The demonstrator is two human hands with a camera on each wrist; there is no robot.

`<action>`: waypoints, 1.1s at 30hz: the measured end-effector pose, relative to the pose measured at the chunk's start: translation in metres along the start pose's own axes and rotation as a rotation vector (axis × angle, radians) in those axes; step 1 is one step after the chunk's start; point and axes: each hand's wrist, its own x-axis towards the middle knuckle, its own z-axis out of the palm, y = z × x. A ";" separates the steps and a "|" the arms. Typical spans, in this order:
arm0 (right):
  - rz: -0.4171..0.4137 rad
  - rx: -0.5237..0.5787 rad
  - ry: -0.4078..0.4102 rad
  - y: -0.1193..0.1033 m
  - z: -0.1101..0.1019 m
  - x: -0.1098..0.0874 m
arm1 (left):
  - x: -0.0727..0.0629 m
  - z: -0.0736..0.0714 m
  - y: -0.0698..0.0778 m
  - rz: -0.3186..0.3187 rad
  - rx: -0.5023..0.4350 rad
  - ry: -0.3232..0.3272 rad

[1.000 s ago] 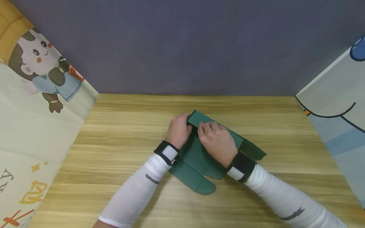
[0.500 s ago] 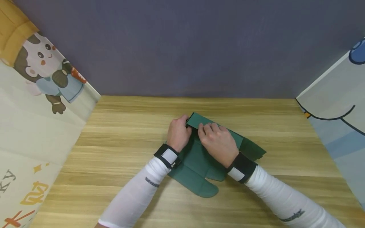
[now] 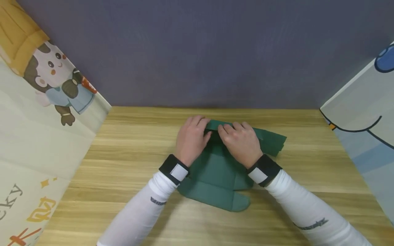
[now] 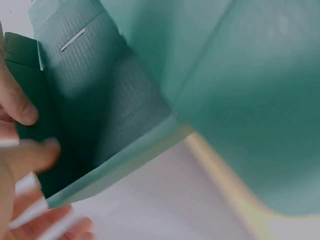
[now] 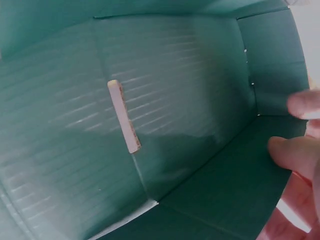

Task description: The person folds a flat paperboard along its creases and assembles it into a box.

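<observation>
A green cardboard box (image 3: pixel 212 167), partly folded up, lies on the table between my hands. Its far wall stands up and folds over at the top, while the near panel lies flat with a rounded tab (image 3: pixel 241 202). My left hand (image 3: pixel 191 140) holds the far wall's left end, thumb on the inner side and fingers behind; they are blurred in the left wrist view. My right hand (image 3: pixel 241 141) pinches the same wall's top edge right of the middle. A narrow slot (image 5: pixel 124 117) shows in the ribbed inner panel in the right wrist view.
A side flap (image 3: pixel 272 140) sticks out past my right hand. The wood-grain table (image 3: pixel 138 143) meets a dark blue-grey panel (image 3: pixel 200 54) at the back. Cartoon-printed sheets stand along the left (image 3: pixel 34 143) and right (image 3: pixel 360 102).
The box has turned anticlockwise, its right flap swinging farther back and the near tab moving right. My left hand has shifted its hold, its fingers now reaching over the far wall.
</observation>
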 end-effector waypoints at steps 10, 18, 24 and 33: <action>0.012 0.026 0.066 0.002 -0.006 0.012 | 0.018 -0.015 0.009 0.240 0.186 0.046; 0.082 0.175 0.132 0.004 -0.023 0.007 | 0.012 -0.018 0.002 0.157 0.196 0.069; 0.321 0.479 0.032 0.012 -0.039 -0.003 | 0.007 -0.021 -0.005 0.009 0.087 0.105; 0.511 0.519 -0.068 0.022 -0.033 -0.023 | 0.000 -0.021 -0.013 -0.097 -0.010 0.202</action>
